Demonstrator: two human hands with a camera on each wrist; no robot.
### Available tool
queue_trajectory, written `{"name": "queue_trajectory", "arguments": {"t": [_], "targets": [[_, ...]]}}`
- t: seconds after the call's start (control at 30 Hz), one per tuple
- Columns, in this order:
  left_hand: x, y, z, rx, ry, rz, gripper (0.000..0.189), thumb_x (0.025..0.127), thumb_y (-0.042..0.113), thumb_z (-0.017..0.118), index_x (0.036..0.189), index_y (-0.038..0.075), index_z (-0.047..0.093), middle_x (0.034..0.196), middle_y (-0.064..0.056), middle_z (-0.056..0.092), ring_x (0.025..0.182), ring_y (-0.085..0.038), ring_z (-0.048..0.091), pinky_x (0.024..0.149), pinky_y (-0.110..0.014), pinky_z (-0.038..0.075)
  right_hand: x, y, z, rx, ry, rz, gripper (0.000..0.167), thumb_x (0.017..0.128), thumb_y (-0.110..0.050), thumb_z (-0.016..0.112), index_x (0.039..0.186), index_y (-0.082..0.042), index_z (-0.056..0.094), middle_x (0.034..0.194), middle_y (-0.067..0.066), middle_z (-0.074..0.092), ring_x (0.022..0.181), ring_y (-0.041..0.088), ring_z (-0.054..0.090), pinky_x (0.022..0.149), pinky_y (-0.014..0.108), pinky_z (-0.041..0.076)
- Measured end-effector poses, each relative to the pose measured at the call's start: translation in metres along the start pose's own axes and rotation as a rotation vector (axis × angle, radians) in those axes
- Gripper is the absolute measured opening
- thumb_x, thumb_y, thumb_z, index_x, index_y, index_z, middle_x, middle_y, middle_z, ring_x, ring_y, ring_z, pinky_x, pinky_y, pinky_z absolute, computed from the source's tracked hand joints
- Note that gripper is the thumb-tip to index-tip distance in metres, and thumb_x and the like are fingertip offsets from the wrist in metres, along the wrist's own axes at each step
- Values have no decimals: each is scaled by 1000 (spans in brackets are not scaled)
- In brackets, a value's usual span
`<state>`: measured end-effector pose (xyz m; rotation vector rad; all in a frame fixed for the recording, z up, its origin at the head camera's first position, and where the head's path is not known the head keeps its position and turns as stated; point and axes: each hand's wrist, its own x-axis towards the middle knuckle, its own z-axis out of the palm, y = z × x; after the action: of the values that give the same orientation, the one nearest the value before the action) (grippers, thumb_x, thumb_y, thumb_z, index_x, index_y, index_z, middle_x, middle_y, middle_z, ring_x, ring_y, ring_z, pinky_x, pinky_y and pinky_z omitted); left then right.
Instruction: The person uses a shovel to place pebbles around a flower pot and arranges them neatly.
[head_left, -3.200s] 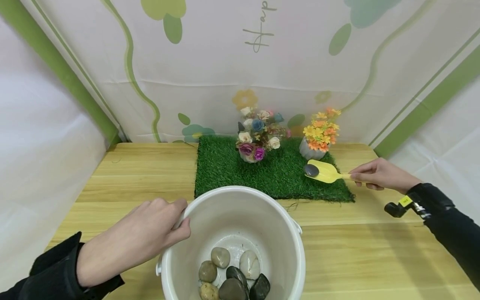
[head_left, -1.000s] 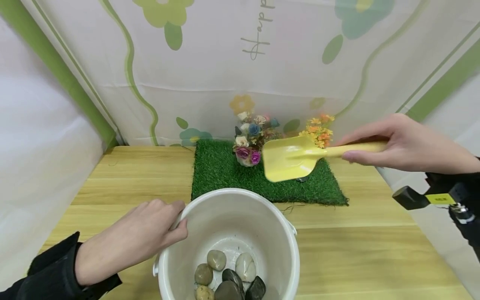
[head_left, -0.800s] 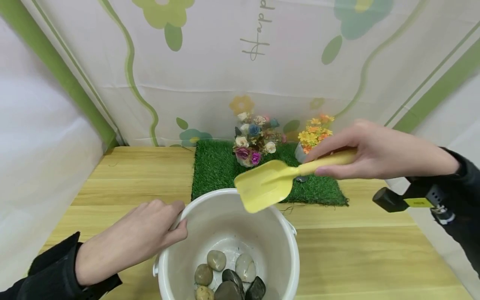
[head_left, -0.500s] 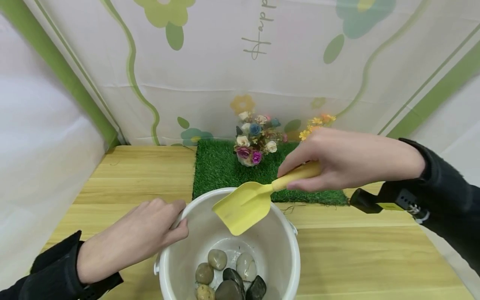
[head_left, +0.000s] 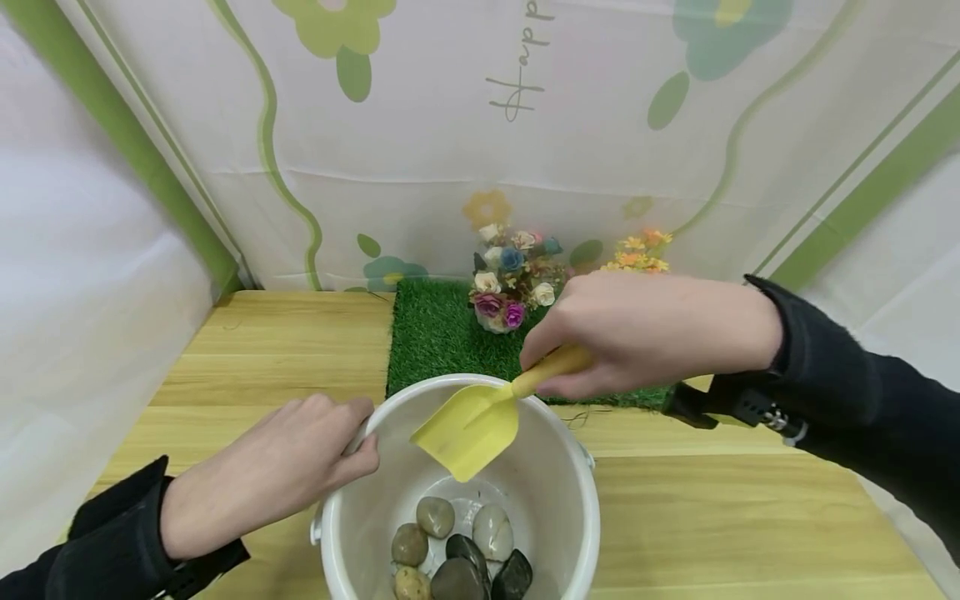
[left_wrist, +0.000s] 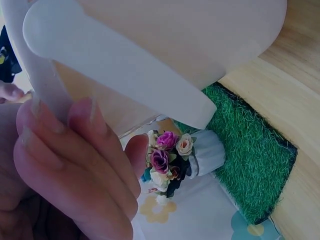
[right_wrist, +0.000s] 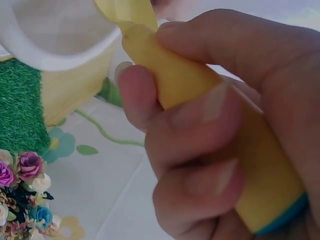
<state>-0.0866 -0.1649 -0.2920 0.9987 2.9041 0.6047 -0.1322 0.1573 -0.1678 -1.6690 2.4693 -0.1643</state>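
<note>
My left hand (head_left: 300, 458) grips the left rim of a white bucket (head_left: 577, 500), fingers curled over the edge in the left wrist view. Several stones, grey, tan, pale and dark, lie on its floor, among them a pale oval stone (head_left: 492, 532) and a black stone (head_left: 513, 575). My right hand (head_left: 637, 333) holds a small yellow toy shovel (head_left: 472, 429) by its handle. The shovel's bare blade hangs over the bucket's opening, tilted down to the left. In the right wrist view the fingers wrap round the yellow handle (right_wrist: 270, 170), which has a blue end.
Beyond the bucket a green turf mat (head_left: 435, 333) lies on the wooden table (head_left: 712, 533). On it stand a pot of mixed roses (head_left: 502, 292) and orange-yellow flowers (head_left: 637, 252), partly hidden by my right hand. A printed curtain (head_left: 420, 125) hangs behind.
Earlier the shovel was at the mat's right side with a dark stone at its blade. My right hand has brought it, bare, left and over the bucket. The left hand stays put.
</note>
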Motion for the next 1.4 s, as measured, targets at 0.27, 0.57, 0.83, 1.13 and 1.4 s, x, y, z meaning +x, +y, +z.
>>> {"name": "queue_trajectory", "arguments": {"t": [0.27, 0.57, 0.83, 1.13, 1.4], "targets": [[0, 1, 1, 5, -6, -6, 20, 93, 15, 61, 76, 18, 50, 55, 12, 36, 45, 3, 41, 40, -22, 37, 24, -9, 13, -40, -91, -6, 18, 92, -21, 72, 78, -23, 62, 60, -14, 41, 49, 1, 37, 47, 24, 36], [1, 1, 1, 11, -3, -3, 21, 93, 16, 61, 75, 18, 50, 55, 12, 35, 45, 2, 40, 40, -23, 36, 40, -13, 27, -73, -159, 7, 34, 85, -12, 68, 65, -22, 43, 60, -10, 27, 52, 8, 27, 50, 25, 27], [2, 2, 1, 2, -5, -9, 20, 93, 15, 60, 76, 17, 51, 55, 11, 39, 45, 3, 42, 39, -22, 38, 52, -19, 44, -149, -280, 37, 35, 85, -14, 69, 64, -20, 42, 62, -6, 32, 54, 10, 28, 50, 26, 26], [3, 2, -1, 1, -7, -7, 20, 93, 15, 61, 76, 17, 51, 55, 11, 37, 44, 2, 41, 38, -22, 37, 59, -27, 55, -181, -365, 74, 25, 81, -12, 71, 69, -18, 50, 63, -6, 44, 53, 11, 39, 49, 26, 37], [3, 3, -1, 2, -8, -10, 20, 92, 16, 61, 76, 17, 50, 55, 11, 39, 45, 2, 42, 38, -22, 38, 61, -31, 62, -216, -395, 57, 22, 83, -15, 74, 72, -18, 54, 64, -6, 50, 57, 11, 45, 52, 26, 43]]}}
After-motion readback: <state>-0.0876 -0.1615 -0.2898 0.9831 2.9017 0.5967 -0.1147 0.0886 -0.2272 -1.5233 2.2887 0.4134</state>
